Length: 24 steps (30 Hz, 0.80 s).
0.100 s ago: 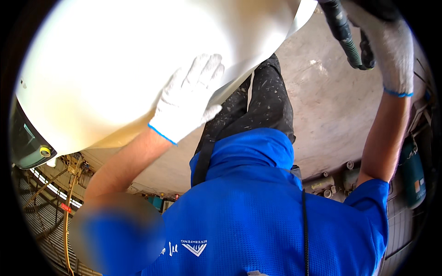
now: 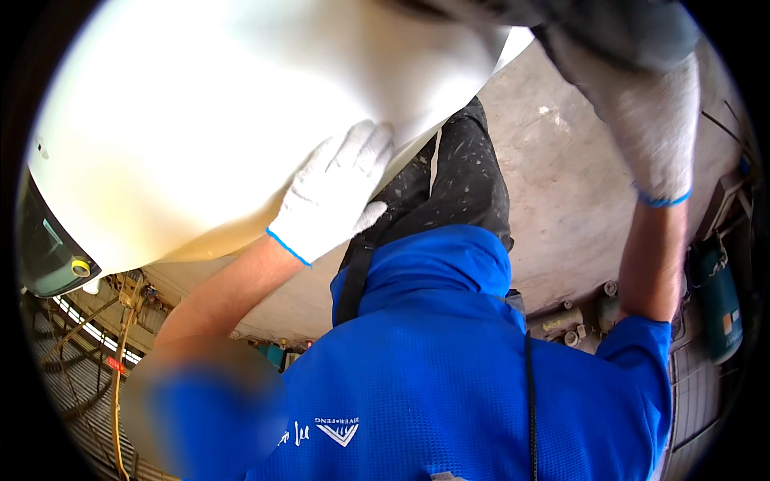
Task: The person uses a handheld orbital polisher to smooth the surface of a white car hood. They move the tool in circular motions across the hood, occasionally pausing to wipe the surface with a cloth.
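Note:
A white car body panel [image 2: 200, 136] curves across the upper left, bordered by the dark glass of a windscreen [image 2: 48, 240] at the far left. Near the panel's right edge rests my left hand [image 2: 329, 188], in a white knit glove with a blue cuff, palm down and fingers stretched out. At the upper right my right hand [image 2: 650, 128], gloved alike, is closed around a dark, motion-blurred hand-held tool [image 2: 634, 32]. That tool reaches left over the panel's top edge; its working end is blurred and cut off by the frame, and my right fingers are mostly hidden.
Beneath me is a stained concrete floor [image 2: 561, 200]. A teal cylinder [image 2: 718, 297] stands at the right rim, and grey canisters [image 2: 565, 322] lie behind me. A yellow hose [image 2: 120, 393] and a slatted shutter [image 2: 80, 401] show at lower left.
My right hand has swung left with the tool, bringing it over the panel's top edge; the tool's ribbed hose has gone out of sight. My left hand has slid slightly toward me along the panel.

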{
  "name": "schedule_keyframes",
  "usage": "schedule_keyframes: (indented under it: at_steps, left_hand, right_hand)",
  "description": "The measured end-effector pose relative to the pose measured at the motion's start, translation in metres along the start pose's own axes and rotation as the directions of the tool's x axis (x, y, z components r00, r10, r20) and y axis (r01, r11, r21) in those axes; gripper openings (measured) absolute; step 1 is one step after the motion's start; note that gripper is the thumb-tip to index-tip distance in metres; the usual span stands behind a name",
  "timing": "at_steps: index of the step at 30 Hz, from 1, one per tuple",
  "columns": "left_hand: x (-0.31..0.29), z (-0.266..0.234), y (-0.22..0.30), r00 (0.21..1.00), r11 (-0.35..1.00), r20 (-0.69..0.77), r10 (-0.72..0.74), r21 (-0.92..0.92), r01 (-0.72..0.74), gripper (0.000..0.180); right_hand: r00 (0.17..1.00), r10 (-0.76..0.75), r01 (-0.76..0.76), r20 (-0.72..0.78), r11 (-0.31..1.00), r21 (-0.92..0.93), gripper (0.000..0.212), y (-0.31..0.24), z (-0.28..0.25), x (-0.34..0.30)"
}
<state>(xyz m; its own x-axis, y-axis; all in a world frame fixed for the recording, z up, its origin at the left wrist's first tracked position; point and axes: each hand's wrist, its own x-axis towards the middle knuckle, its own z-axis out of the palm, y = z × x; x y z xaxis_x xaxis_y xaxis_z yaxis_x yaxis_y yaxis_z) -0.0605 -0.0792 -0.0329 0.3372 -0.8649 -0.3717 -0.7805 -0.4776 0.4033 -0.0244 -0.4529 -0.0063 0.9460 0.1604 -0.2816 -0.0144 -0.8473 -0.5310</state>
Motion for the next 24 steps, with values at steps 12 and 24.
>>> schedule_keyframes:
  at_steps: [12,24]
  left_hand:
    - [-0.030,-0.014,-0.015,0.948,0.965,-0.303,0.099,-0.204,-0.166,0.053]
    - [0.066,-0.025,-0.065,0.864,0.741,-0.274,-0.423,-0.653,0.156,0.085]
  right_hand:
    - [0.996,-0.066,0.078,-0.057,0.962,0.261,0.065,-0.144,0.048,-0.011]
    - [0.890,0.433,-0.338,-0.145,0.839,0.427,0.035,-0.024,-0.032,0.061]
